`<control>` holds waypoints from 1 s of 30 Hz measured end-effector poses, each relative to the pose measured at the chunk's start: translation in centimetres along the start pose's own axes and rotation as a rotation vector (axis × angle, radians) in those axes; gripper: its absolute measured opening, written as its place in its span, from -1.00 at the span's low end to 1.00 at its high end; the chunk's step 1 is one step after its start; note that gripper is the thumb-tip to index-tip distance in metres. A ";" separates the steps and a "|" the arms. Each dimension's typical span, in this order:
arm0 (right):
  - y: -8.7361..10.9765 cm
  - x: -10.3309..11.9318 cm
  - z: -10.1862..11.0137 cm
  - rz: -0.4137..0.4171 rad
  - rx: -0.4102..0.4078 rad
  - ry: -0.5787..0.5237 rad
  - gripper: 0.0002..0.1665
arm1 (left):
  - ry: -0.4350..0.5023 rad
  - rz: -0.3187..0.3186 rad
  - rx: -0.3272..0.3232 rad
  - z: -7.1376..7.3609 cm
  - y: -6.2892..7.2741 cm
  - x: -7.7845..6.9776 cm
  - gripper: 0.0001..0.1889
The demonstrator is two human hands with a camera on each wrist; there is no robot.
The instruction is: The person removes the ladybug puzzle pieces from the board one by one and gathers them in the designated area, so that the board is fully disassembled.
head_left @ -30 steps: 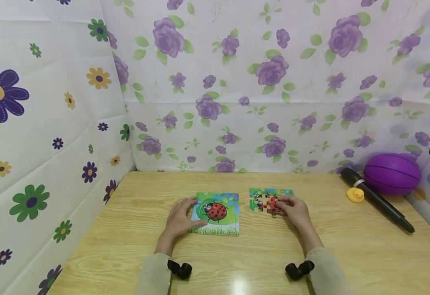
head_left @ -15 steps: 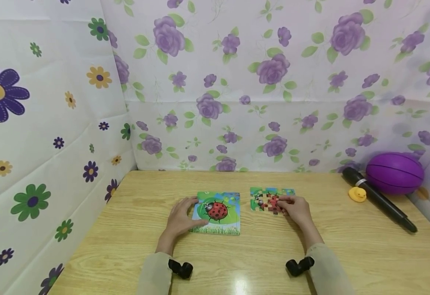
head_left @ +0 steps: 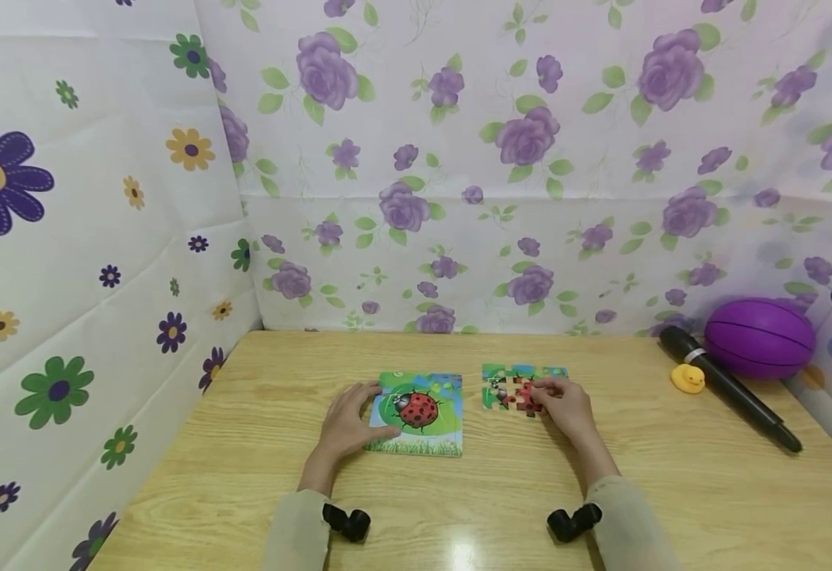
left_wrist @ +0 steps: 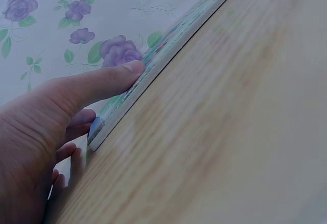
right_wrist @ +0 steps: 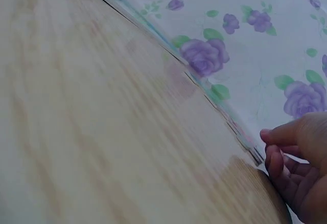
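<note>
A square ladybug puzzle board [head_left: 419,412] lies flat on the wooden table. My left hand [head_left: 347,420] rests at its left side, thumb straight across the lower part of its face, other fingers along the left edge. In the left wrist view the thumb [left_wrist: 115,78] lies on top of the board [left_wrist: 168,53]. To the right, several loose jigsaw pieces [head_left: 497,394] form a smaller, gapped ladybug picture. My right hand [head_left: 565,404] has thumb and index finger together on a red puzzle piece [head_left: 524,394] at the group's right side; its remaining fingers curl under.
At the right back lie a purple ball [head_left: 758,337], a black microphone [head_left: 733,392] and a small yellow rubber duck [head_left: 688,378]. Flower-printed cloth hangs behind and at the left of the wooden table [head_left: 416,507].
The right fingers stay at the loose pieces and have shifted slightly left; a piece at the group's lower edge sits closer in than before. The left hand and board hold still.
</note>
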State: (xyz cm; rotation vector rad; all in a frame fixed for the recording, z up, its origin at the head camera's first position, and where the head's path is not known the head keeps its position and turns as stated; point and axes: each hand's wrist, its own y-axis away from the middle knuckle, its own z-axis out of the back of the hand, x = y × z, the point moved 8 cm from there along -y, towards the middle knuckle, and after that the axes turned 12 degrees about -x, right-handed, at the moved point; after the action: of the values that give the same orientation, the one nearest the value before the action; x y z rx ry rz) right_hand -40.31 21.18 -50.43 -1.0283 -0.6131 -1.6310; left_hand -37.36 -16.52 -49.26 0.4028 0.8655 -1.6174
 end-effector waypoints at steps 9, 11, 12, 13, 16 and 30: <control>0.5 0.4 -0.2 0.036 -0.015 0.064 -0.76 | -0.008 -0.002 0.003 0.0 0.0 0.1 -0.13; 0.5 0.4 -0.2 0.041 -0.016 0.076 -0.74 | -0.009 -0.003 0.002 0.0 0.1 0.1 -0.13; 0.5 0.4 -0.2 0.038 -0.019 0.081 -0.74 | -0.009 -0.003 0.001 0.0 0.1 0.1 -0.13; 0.6 0.4 -0.2 0.039 -0.020 0.085 -0.73 | -0.007 -0.003 0.001 0.0 0.1 0.1 -0.14; 0.5 0.4 -0.1 0.039 -0.025 0.082 -0.71 | -0.004 -0.003 0.001 0.0 0.0 0.1 -0.14; 3.2 5.2 -5.0 0.215 0.064 -0.054 -0.74 | 0.000 -0.003 0.002 -0.1 0.1 0.2 -0.12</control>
State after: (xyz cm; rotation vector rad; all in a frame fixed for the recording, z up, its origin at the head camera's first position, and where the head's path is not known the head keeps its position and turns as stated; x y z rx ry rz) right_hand -39.20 13.55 -48.77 -1.0562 -0.5667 -1.3917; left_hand -37.31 -16.58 -49.49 0.4029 0.8644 -1.6209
